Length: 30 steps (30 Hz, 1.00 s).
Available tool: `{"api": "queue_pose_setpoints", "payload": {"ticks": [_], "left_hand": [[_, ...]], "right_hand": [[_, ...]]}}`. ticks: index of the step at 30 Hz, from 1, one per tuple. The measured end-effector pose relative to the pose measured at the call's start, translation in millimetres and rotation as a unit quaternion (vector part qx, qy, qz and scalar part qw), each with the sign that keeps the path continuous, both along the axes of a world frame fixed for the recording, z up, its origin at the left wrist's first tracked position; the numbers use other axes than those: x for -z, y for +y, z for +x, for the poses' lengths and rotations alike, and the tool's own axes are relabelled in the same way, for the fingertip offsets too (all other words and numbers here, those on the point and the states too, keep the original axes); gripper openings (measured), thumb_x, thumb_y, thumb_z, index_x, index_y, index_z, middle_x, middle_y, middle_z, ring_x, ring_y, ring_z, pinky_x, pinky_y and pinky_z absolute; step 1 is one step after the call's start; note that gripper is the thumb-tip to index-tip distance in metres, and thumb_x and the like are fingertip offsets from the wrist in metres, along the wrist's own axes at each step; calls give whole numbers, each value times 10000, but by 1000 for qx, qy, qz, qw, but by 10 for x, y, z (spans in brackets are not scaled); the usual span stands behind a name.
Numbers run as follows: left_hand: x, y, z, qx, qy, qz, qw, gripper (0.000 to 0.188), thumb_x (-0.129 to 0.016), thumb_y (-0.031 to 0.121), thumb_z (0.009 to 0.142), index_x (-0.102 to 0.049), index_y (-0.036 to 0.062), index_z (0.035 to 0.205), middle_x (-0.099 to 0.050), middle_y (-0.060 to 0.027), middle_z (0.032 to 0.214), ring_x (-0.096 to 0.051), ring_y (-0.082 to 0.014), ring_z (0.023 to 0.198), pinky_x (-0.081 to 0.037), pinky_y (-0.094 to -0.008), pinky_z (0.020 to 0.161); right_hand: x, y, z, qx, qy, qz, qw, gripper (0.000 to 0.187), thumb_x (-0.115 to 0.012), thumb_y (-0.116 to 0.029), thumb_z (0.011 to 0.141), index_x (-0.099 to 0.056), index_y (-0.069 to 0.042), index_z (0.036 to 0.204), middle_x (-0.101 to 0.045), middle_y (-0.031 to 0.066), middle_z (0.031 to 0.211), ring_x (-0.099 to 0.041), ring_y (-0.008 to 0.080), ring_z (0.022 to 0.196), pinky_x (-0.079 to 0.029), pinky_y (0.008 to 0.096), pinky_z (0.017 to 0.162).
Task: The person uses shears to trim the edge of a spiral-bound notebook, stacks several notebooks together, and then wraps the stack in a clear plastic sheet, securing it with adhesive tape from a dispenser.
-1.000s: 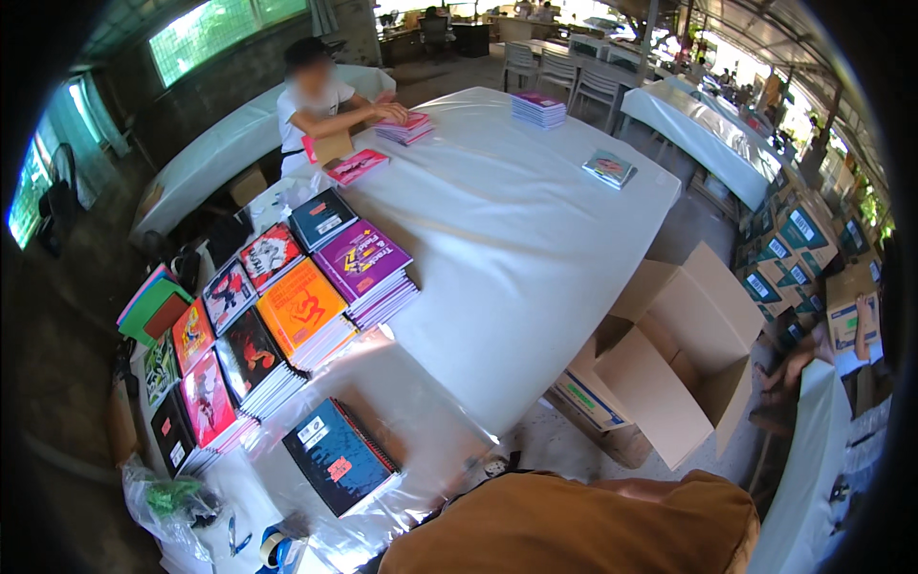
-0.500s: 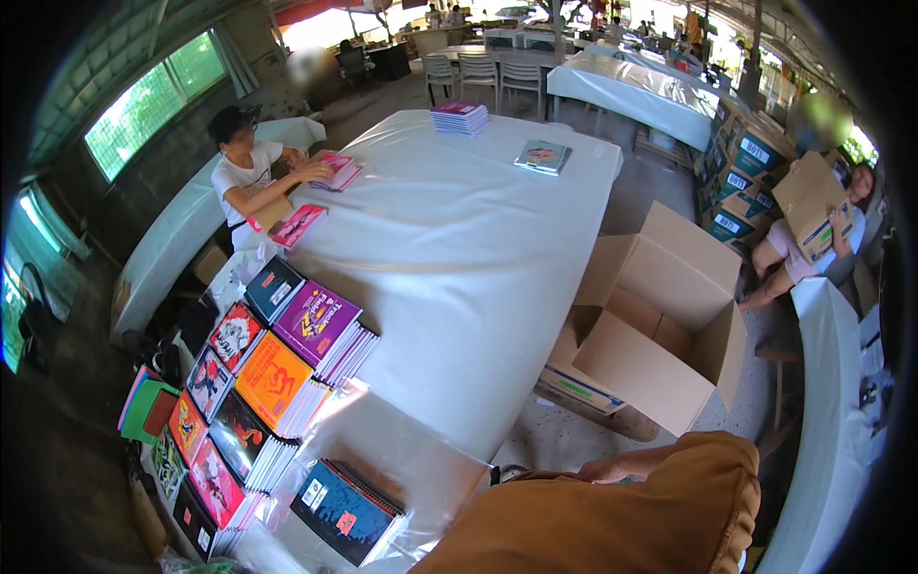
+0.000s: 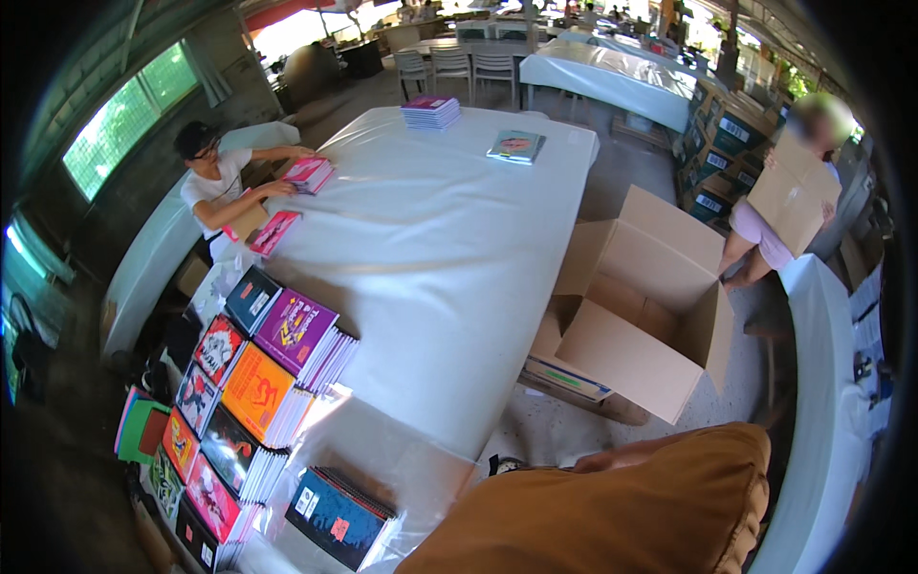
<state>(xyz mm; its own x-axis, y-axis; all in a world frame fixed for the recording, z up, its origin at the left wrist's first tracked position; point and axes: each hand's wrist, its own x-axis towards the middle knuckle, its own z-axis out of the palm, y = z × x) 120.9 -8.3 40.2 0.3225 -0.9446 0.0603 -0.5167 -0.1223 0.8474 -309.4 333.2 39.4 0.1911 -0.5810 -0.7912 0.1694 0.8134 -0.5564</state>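
My right hand [image 3: 601, 462] shows in part past the edge of my brown-orange sleeve [image 3: 612, 517] at the lower right, its fingers mostly hidden. Nothing held in it can be made out. My left hand is outside the picture. Nearest to me on the table lies a stack of dark blue spiral notebooks [image 3: 335, 517], on a clear plastic sheet [image 3: 435, 464]. Left of it stand several stacks of notebooks, among them purple [image 3: 296, 330], orange [image 3: 256, 387] and pink [image 3: 212, 497] ones. A large open cardboard box [image 3: 631, 297] stands beyond my right hand.
A long table [image 3: 430, 268] under white plastic runs away from me. At its far left a co-worker [image 3: 225, 191] handles pink notebooks [image 3: 308, 175]. Another person [image 3: 760, 230] at the right holds a cardboard piece [image 3: 792, 196] before stacked boxes [image 3: 712, 163]. Purple-topped notebooks [image 3: 430, 110] sit at the far end.
The whole view has shifted slightly, so things sit further left. The person at the right has straightened up with the cardboard. The co-worker's arms have spread around the pink stack.
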Motion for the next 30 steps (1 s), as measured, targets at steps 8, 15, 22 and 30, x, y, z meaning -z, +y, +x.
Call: {"api": "queue_pose_setpoints", "payload": {"ticks": [8,15,22,30], "left_hand": [[10,-77,-107,20,2,4,1000,448,-522,254,897,-442,-61,1204,-517,-203,1152,-521,-287,1025,-421,-383,894],[-8,-107,-271,40,-2,5,999,439,-520,253,900,-448,-62,1198,-522,-203,1147,-524,-287,1022,-423,-383,892],[89,95,-798,92,-5,7,996,431,-518,251,903,-453,-63,1191,-526,-203,1142,-527,-288,1018,-425,-382,890],[266,451,-1189,132,-13,49,990,422,-515,249,906,-460,-64,1184,-531,-203,1136,-531,-288,1013,-427,-382,888]], "right_hand": [[-207,-343,36,-49,139,4,989,491,-552,-431,848,-633,12,1044,-643,85,959,-565,170,862,-449,335,759],[145,-906,119,-171,187,-219,942,516,-539,-452,824,-621,-17,1087,-630,181,1051,-592,262,940,-445,356,802],[695,-1356,251,-413,263,-320,811,467,-546,-413,815,-632,-26,1063,-631,181,1048,-601,261,921,-454,358,792],[910,-1591,-35,-50,255,-211,942,307,-582,-307,794,-687,-33,883,-661,163,911,-620,312,813,-484,375,749]]}}
